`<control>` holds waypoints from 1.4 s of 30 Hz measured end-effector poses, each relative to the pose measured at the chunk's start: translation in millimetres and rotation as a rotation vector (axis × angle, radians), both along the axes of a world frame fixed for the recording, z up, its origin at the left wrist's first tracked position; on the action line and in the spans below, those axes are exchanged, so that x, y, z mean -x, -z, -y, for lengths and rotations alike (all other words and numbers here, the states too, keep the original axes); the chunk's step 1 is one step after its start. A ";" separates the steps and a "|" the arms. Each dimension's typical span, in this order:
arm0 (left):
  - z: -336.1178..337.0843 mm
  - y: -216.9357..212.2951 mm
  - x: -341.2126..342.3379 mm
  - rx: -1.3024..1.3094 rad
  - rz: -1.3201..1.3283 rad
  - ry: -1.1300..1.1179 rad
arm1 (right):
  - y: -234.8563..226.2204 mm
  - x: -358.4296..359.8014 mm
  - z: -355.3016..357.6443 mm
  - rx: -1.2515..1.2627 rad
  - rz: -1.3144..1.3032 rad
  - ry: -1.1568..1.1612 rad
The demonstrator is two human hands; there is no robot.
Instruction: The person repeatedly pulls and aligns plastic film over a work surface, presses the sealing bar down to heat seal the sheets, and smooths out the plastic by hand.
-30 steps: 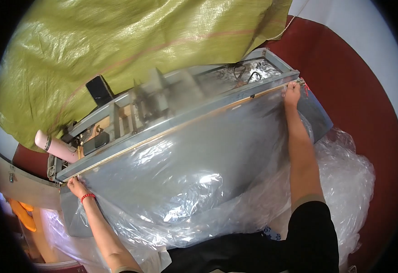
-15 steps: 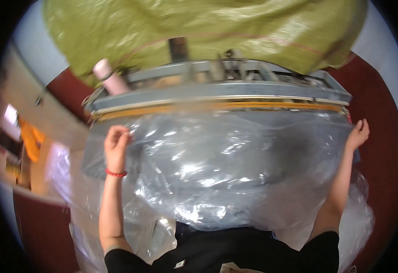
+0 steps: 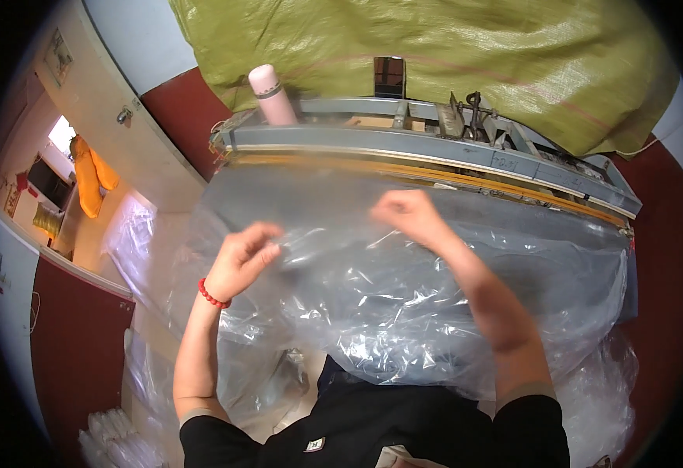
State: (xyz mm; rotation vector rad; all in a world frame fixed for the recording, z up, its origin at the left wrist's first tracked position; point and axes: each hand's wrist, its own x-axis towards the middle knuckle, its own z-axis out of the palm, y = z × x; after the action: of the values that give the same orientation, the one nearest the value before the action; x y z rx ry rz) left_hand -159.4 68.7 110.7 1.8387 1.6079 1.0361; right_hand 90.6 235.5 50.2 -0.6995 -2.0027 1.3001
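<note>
A large sheet of clear plastic film lies crumpled and glossy over the grey tabletop and hangs down toward my body. Above its left part is my left hand, with a red bead bracelet at the wrist. Its thumb stands apart from the slightly blurred fingers, and I see nothing between them. My right hand is over the middle of the table, near the film's far side. Its fingers are curled together and smeared at the tips; whether film is pinched in them is hidden.
Behind the tabletop runs a long grey metal frame with orange strips. A pink bottle, a dark phone-like slab and metal tools stand there. Green woven sheeting hangs beyond. A door stands at the left.
My right hand has swung from the table's far right side in to the middle. My left hand has shifted slightly right relative to the table, its thumb now apart. The view has turned left.
</note>
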 end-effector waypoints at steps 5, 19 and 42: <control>45.5 73.3 10.4 0.606 0.001 0.286 | 53.2 -152.3 -40.8 -0.151 0.171 0.661; -8.9 36.5 254.8 -0.069 -0.642 -0.619 | 42.7 -678.7 153.1 -0.024 0.790 1.989; -149.2 157.4 254.3 -0.505 -0.965 -1.194 | 57.0 -567.7 21.6 0.143 1.190 2.082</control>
State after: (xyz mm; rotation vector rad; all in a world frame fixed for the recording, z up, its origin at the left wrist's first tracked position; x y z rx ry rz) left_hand -413.7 217.9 -46.7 1.6654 3.5437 1.0553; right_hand 658.3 213.9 -6.8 -2.7556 -0.5199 -0.4633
